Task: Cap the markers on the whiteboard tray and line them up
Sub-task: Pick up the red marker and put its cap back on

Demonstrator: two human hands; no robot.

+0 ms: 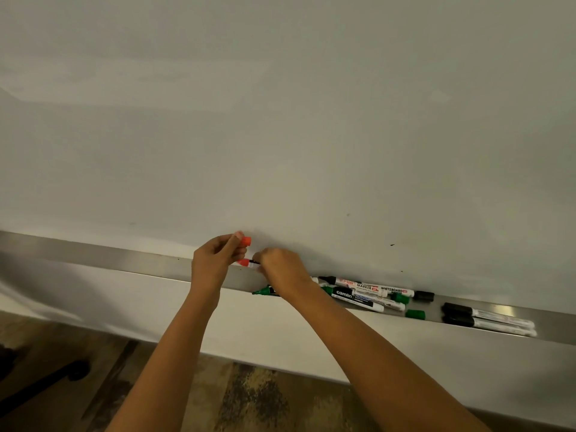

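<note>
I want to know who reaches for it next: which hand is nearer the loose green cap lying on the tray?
Right. The right hand is above the tray, left of the loose green cap, with the marker pile between them. The left hand is farther left still.

Tray (93, 249) bare at frame left, free access up to left hand (215, 260). Both hands block tray centre; right hand (280, 266) just beside. Marker heap (364, 294) crowds centre-right, loose green cap (415, 314) beside it. Narrow gap, then two black-capped markers (489, 319) at right. Whiteboard (280, 120) backs everything.
</note>
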